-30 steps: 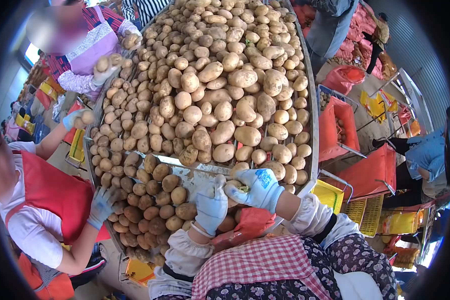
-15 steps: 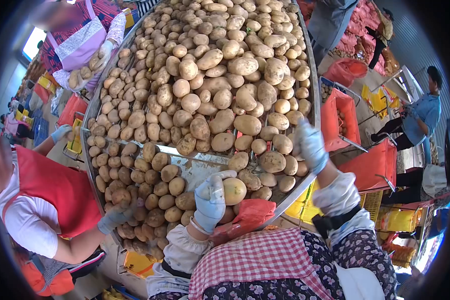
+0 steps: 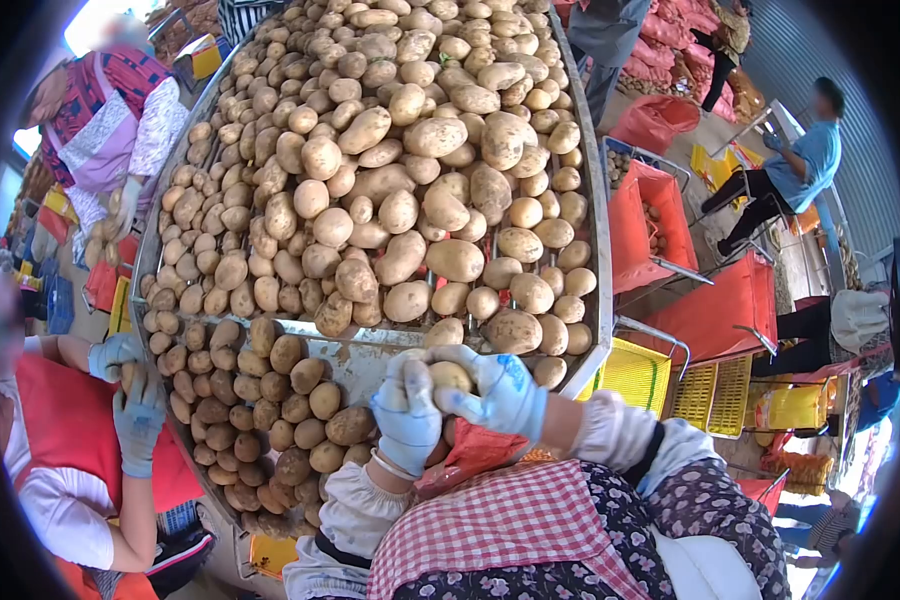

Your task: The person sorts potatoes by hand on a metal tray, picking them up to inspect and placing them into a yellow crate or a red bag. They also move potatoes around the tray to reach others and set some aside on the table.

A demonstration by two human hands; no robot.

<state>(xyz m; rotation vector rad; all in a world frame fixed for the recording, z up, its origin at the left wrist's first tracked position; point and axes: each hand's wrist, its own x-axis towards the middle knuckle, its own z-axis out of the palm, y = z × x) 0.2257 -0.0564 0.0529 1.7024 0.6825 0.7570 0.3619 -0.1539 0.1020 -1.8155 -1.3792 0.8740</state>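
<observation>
A long metal sorting table point(image 3: 597, 300) is piled with several potatoes point(image 3: 410, 190). Both my hands wear pale blue-white gloves and meet at the near end of the table. My left hand point(image 3: 406, 415) and my right hand point(image 3: 495, 388) are both closed around one potato point(image 3: 450, 376), which shows between the fingers. Just beyond them lie loose potatoes and a bare metal patch point(image 3: 365, 360). A red bag point(image 3: 470, 450) sits under my hands, against my checked apron.
A person in a red vest point(image 3: 60, 440) stands at the left with gloved hands at the table's edge. Another in a patterned apron point(image 3: 110, 120) works at the far left. Red bag-lined bins point(image 3: 660, 225) and yellow crates point(image 3: 638, 375) stand to the right, where a person in blue sits.
My right hand has come back from the table's right edge and joined my left hand on the potato. The view has shifted slightly so the pile sits further left.
</observation>
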